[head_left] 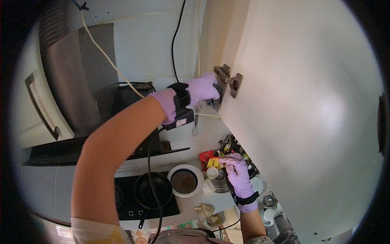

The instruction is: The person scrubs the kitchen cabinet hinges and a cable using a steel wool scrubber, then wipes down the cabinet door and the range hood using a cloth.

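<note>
My left hand (201, 88), in a pink-purple rubber glove with a black strap at the wrist, is raised to the cabinet's edge. Its fingers are closed on a dark grey scouring pad (213, 103), pressed against the edge just below a metal hinge (233, 83). The white cabinet door (313, 93) stands swung out to the right. Lower down, my right hand (239, 173), gloved the same way, hovers over the counter clutter. Its fingers are loosely bent and apart, with nothing visible in them. A red and yellow packet (213, 162) lies nearest to its fingertips.
A range hood (67, 77) fills the upper left. Below are a black frying pan (153, 190) on the stove and a white-rimmed basin (200, 181) beside it. A sink (280, 229) with dishes is lower right. A black cable (149, 175) hangs across the view.
</note>
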A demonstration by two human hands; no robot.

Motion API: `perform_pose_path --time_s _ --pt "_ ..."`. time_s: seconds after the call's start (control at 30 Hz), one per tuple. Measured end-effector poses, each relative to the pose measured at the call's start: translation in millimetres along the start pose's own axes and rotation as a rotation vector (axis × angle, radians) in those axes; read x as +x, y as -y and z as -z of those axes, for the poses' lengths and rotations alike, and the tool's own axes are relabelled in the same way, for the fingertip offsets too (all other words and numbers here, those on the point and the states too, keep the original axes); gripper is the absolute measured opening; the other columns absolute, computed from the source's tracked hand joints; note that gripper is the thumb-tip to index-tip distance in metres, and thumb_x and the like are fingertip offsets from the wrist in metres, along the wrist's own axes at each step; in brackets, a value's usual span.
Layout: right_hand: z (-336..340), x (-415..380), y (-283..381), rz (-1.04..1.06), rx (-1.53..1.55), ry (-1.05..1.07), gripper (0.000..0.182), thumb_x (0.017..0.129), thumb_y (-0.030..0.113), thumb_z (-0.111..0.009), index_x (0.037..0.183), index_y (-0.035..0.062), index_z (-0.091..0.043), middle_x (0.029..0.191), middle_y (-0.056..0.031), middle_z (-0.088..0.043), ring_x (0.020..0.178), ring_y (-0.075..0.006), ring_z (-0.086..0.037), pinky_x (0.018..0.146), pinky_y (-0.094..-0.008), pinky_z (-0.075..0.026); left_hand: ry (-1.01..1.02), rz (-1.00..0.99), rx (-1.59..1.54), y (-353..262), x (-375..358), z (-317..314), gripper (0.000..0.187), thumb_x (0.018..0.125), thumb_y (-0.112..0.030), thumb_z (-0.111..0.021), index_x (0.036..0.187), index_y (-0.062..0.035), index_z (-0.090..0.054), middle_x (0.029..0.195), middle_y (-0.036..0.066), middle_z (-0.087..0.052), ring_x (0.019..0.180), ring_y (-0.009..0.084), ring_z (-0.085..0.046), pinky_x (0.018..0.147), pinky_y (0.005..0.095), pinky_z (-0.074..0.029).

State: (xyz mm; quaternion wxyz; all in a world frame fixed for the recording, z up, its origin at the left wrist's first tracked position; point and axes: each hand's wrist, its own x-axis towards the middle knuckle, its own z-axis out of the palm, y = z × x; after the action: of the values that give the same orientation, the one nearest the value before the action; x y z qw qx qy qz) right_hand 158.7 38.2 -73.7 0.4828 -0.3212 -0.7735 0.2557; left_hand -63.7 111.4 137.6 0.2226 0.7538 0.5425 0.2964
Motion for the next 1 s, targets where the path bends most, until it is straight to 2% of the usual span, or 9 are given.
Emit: perform_pose_path --time_s 0.13,0.2,0.33,0.37,0.57,0.67,0.73,0.87,1.0 --pt "-4 4 6 0.127 0.089 -0.061 0.015 0.077 0.004 -0.048 0.083 0.0033 -0.062 0.086 -0.011 -0.064 0.083 -0.0256 -0.058 0.079 -0.0353 -0.044 0.024 -0.093 -0.188 -14 -31 25 0.044 0.077 -0.012 -0.059 0.114 0.0049 -0.043 0.105 0.014 -0.053 0.093 0.0208 -0.052 0.08 0.0308 -0.043" --pt "0 11 14 0.276 -0.115 -0.028 0.016 0.076 0.005 -0.051 0.087 0.0019 -0.063 0.085 -0.0114 -0.063 0.083 -0.0256 -0.056 0.079 -0.0355 -0.044 0.022 -0.069 -0.401 -10 -28 30 0.037 0.073 -0.012 -0.057 0.104 0.0059 -0.049 0.09 0.011 -0.052 0.084 0.0179 -0.051 0.07 0.0303 -0.042" --pt "0 28 58 0.233 -0.136 -0.054 0.026 0.078 0.002 -0.05 0.103 0.0027 -0.06 0.1 -0.0133 -0.056 0.084 -0.0245 -0.054 0.081 -0.0326 -0.043 0.046 -0.045 -0.454 -44 -69 48 0.034 0.082 -0.013 -0.054 0.109 0.0056 -0.045 0.096 0.008 -0.055 0.087 0.0129 -0.054 0.078 0.0263 -0.044" --pt "1 26 68 0.189 -0.026 -0.045 0.041 0.079 0.0 -0.048 0.12 0.0036 -0.049 0.107 -0.0119 -0.05 0.084 -0.0191 -0.051 0.079 -0.0287 -0.043 0.051 -0.055 -0.454 -44 -75 44 0.034 0.082 -0.013 -0.054 0.109 0.0056 -0.045 0.096 0.008 -0.055 0.087 0.0129 -0.054 0.078 0.0263 -0.044" --pt "-21 64 108 0.175 0.443 -0.076 0.069 0.078 -0.003 -0.052 0.139 0.0085 -0.022 0.107 -0.0072 -0.048 0.083 -0.0117 -0.049 0.077 -0.0252 -0.044 -0.009 -0.052 -0.206 -36 -93 25 0.038 0.084 -0.018 -0.057 0.11 0.0048 -0.044 0.097 0.008 -0.054 0.088 0.0125 -0.052 0.076 0.025 -0.044" --pt "-38 78 97 0.031 0.784 -0.033 0.063 0.078 -0.002 -0.056 0.134 0.0068 -0.028 0.106 -0.0056 -0.049 0.082 -0.0106 -0.048 0.078 -0.0242 -0.044 0.069 -0.07 -0.172 -29 -94 10 0.039 0.085 -0.02 -0.057 0.112 0.005 -0.043 0.098 0.008 -0.054 0.088 0.0129 -0.052 0.076 0.0247 -0.044" --pt "-40 86 94 0.035 0.698 -0.106 0.055 0.078 0.001 -0.058 0.128 0.0059 -0.034 0.101 -0.0049 -0.05 0.082 -0.0102 -0.049 0.077 -0.0242 -0.044 0.148 -0.1 -0.377 -23 -94 1 0.039 0.085 -0.02 -0.056 0.113 0.0045 -0.043 0.097 0.008 -0.054 0.086 0.0126 -0.052 0.073 0.0241 -0.043" --pt "-50 79 56 -0.09 0.566 -0.161 0.032 0.08 0.012 -0.063 0.107 0.0035 -0.048 0.092 -0.0041 -0.054 0.083 -0.0098 -0.051 0.073 -0.0243 -0.047 0.157 -0.035 -0.372 -26 -101 2 0.036 0.085 -0.019 -0.055 0.112 0.0034 -0.044 0.096 0.007 -0.054 0.082 0.011 -0.05 0.069 0.0232 -0.042" --pt "-43 55 45 -0.31 0.843 -0.205 0.028 0.083 0.019 -0.062 0.103 0.0026 -0.052 0.091 -0.0041 -0.056 0.083 -0.0109 -0.054 0.07 -0.0255 -0.049 0.156 -0.053 0.074 -38 -106 28 0.03 0.083 -0.019 -0.052 0.103 0.0028 -0.052 0.086 0.005 -0.054 0.076 0.0096 -0.048 0.065 0.0227 -0.04"
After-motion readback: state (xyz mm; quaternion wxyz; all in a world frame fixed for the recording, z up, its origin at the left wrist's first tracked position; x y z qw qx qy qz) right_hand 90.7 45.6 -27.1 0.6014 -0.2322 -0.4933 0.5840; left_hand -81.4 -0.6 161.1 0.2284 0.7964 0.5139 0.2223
